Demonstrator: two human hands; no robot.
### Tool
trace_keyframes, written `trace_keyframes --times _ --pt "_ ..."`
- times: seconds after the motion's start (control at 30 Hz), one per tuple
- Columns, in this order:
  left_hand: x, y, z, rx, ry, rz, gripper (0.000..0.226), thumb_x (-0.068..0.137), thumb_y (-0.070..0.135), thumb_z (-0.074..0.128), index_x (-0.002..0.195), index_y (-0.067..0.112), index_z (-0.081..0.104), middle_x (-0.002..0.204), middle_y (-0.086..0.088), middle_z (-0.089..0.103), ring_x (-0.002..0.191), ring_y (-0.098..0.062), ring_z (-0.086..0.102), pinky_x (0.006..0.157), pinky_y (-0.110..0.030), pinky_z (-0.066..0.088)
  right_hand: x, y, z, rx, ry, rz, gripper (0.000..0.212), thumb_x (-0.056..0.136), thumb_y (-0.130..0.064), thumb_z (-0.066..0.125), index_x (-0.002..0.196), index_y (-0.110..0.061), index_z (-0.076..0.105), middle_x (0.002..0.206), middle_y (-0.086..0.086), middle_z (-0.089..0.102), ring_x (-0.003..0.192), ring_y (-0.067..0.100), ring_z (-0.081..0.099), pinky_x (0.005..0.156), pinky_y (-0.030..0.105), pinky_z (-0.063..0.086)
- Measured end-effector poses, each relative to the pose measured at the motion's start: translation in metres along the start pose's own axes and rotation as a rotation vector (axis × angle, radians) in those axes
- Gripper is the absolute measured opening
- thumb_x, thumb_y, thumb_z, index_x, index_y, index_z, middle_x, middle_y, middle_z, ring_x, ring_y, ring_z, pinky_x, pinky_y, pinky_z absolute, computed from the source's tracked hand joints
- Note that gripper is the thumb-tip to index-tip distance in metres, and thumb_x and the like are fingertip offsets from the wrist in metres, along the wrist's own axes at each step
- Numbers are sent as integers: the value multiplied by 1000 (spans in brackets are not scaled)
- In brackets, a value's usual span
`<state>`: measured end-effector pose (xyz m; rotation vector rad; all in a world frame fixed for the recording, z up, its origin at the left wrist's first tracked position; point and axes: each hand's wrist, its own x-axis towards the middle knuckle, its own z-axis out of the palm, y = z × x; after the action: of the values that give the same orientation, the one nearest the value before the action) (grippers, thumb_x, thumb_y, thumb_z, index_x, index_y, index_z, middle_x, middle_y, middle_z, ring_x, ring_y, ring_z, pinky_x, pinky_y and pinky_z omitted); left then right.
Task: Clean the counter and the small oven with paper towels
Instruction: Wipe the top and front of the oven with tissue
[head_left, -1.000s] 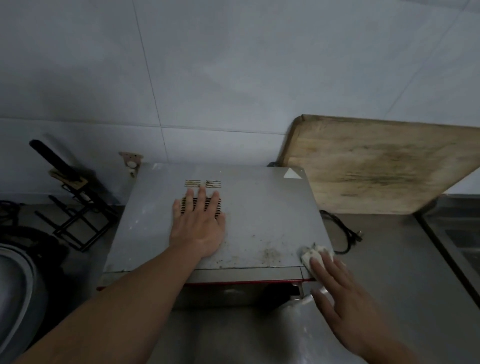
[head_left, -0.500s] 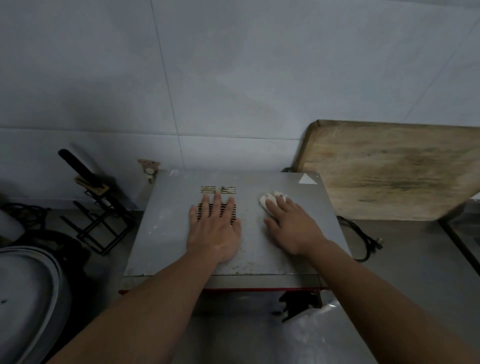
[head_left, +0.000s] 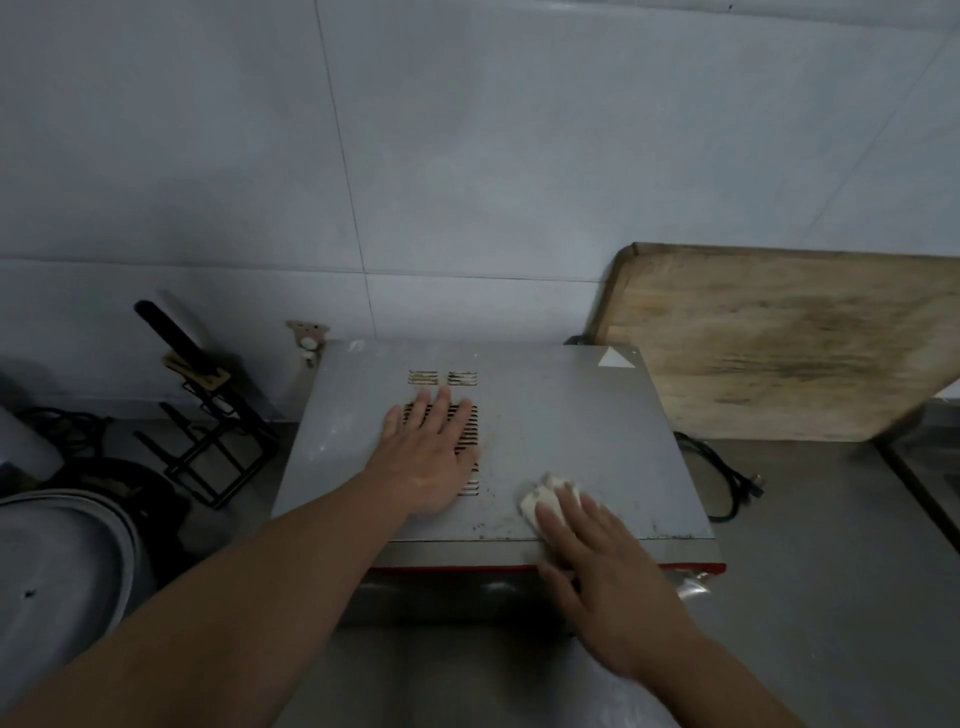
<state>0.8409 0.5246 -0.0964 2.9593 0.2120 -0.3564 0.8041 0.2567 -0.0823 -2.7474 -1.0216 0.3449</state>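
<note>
Left hand (head_left: 431, 457) spread flat on grey metal oven top (head_left: 561, 415) — right hand (head_left: 608, 577) pressing crumpled white paper towel (head_left: 545, 499) near front edge, fingers straight.

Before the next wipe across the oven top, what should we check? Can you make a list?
1. Paper towel under the right hand: ok, fingers press it flat.
2. Left hand steadying the oven: ok, flat on the vents.
3. Oven top clean: not ok, specks near the front edge.
4. Power cord out of the way: ok, on the counter beside the oven.
5. Towel still clean underneath: cannot tell.
</note>
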Motion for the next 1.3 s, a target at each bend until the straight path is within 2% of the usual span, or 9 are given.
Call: trace_keyframes --times 0.1,0.2,0.33,0.53,0.63,0.8,0.93,1.1,1.3 --pt "-3 -5 0 -7 18 22 69 99 67 9 157 37 -16 163 6 -27 150 -17 -25 123 -45 -10 -14 -5 7 -9 -4 8 70 89 -72 -2 152 -43 -3 159 -9 -13 151 16 -9 120 31 -8" --pt "-5 -4 6 -6 80 12 69 99 67 8 157 38 -12 164 7 -24 151 -16 -24 123 -43 -11 -5 -6 3 2 -9 30 85 81 -75 -15 155 -40 7 162 -9 -3 152 15 -1 123 33 -1" --pt "-6 -6 8 -9 106 -18 69 97 69 9 157 40 -10 165 5 -21 151 -20 -24 123 -46 -9 28 -8 -13 -17 -13 24 75 89 -69 1 156 -37 7 163 -8 -1 151 13 0 121 28 -2" --pt "-9 -7 9 -81 195 -212 63 97 65 8 156 46 -1 167 0 -17 150 -27 -26 122 -54 -9 130 7 -23 -103 27 6 68 93 -57 8 155 -30 18 163 4 19 149 23 18 121 37 20" --pt "-5 -7 8 -94 178 -218 61 98 62 9 156 46 -3 167 1 -17 151 -26 -25 121 -56 -10 182 11 -34 -109 -18 31 59 102 -49 21 157 -29 13 165 4 11 151 24 13 120 37 15" --pt "-3 -8 9 -100 166 -206 62 99 60 10 157 43 -6 167 -1 -18 151 -25 -23 120 -56 -12 242 2 -51 -104 -82 48 58 104 -44 22 158 -27 8 165 4 6 152 24 9 121 37 10" --pt "0 -9 9 -92 155 -191 64 98 61 9 157 41 -9 166 -2 -21 150 -26 -26 119 -57 -13 271 -9 -59 -84 -67 51 56 104 -40 26 156 -21 18 161 10 23 144 30 27 117 40 22" --pt "1 -8 9 -86 148 -193 64 98 61 9 157 41 -8 166 -2 -20 150 -27 -25 119 -57 -13 266 -9 -42 -97 -5 26 60 101 -44 28 157 -23 17 162 10 20 146 29 22 120 41 19" --pt "0 -7 9 -77 163 -193 63 99 59 12 157 42 -6 166 -1 -19 151 -26 -23 120 -56 -11 170 -13 -19 -46 68 -67 57 103 -43 30 156 -29 17 165 4 11 151 23 11 121 35 8"
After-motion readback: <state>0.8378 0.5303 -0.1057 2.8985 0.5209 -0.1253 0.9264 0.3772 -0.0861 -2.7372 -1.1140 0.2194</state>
